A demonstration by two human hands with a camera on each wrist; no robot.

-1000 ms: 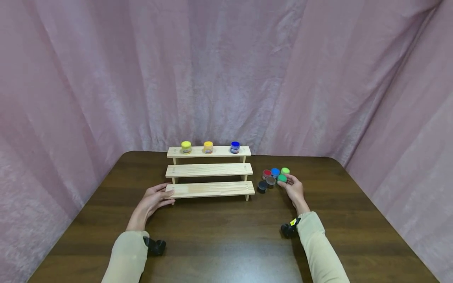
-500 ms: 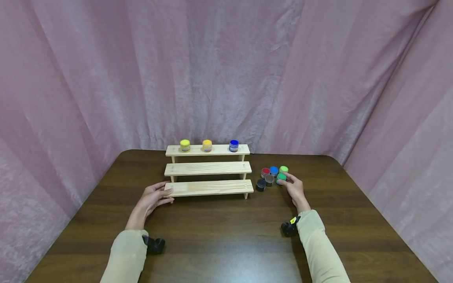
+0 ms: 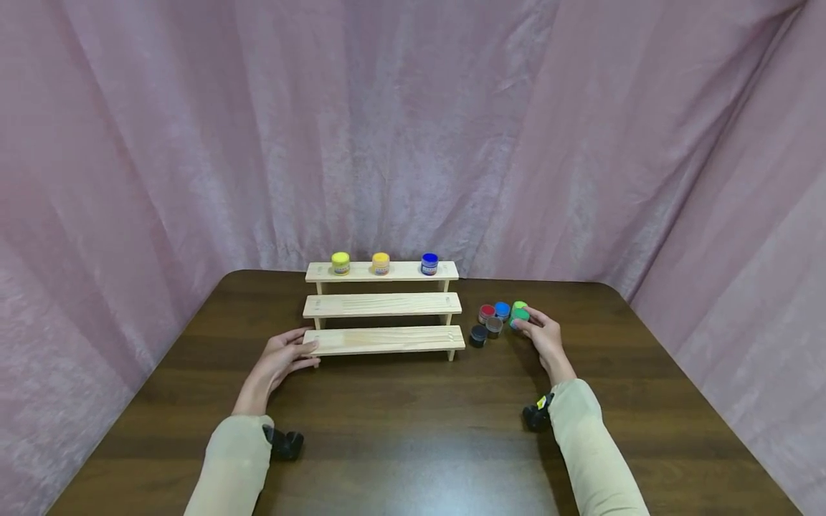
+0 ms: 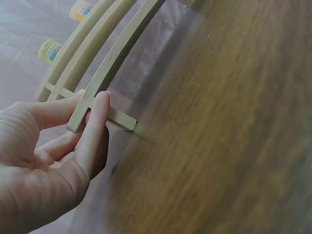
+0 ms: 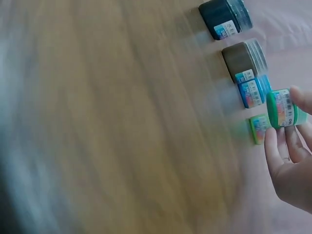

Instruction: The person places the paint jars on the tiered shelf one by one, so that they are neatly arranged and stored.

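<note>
My left hand (image 3: 277, 362) grips the left end of the lowest shelf of a three-tier wooden stand (image 3: 387, 340), thumb on top and fingers below. Between thumb and fingers my right hand (image 3: 545, 340) pinches a green paint jar (image 5: 282, 108), raised off the table in the right wrist view. Close by stand a light green jar (image 5: 259, 128), partly hidden in the head view, a blue jar (image 3: 502, 309), a red jar (image 3: 487, 313), a brown jar (image 3: 493, 326) and a black jar (image 3: 478, 335).
On the top shelf stand a lemon-yellow jar (image 3: 340, 263), an orange-yellow jar (image 3: 381, 263) and a dark blue jar (image 3: 429, 264). The stand rests on a brown wooden table (image 3: 400, 430), with a pink curtain (image 3: 413, 143) hanging behind it.
My right hand has lifted the green jar and shifted it slightly right and away from the brown jar. My left hand keeps its grip on the shelf end.
</note>
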